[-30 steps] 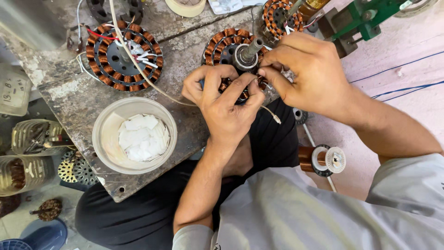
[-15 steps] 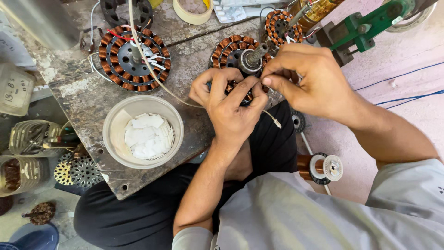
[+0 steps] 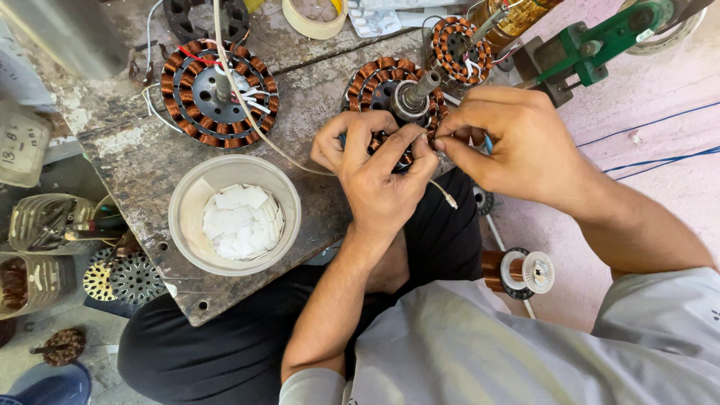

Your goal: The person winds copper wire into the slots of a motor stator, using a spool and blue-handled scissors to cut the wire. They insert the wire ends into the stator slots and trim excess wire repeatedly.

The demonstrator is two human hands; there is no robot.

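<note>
Across the middle of the frame, a worn grey work board (image 3: 307,120) resting over crossed legs in black trousers (image 3: 225,352). Lower left on the board, a pale round bowl (image 3: 187,196) holding white paper slips (image 3: 241,222). Upper left, a copper-wound stator (image 3: 220,91) with red and white leads. Upper centre, a second copper-wound stator with a steel shaft (image 3: 397,94), lying at the board's near edge, directly under both hands. Left hand (image 3: 379,176) centre frame, fingers curled together over the lower rim of that stator, thumb and forefinger pressed onto the windings. Right hand (image 3: 517,142) just right of it, fingertips pinched together at the stator's right rim; what sits between them too small to tell. Top centre-right, a smaller stator (image 3: 459,49); beside it a green metal tool (image 3: 600,37). Lower right, on the pink floor, a spool of copper wire (image 3: 517,271). Below the hands, a thin white lead (image 3: 442,193) dangling.
</note>
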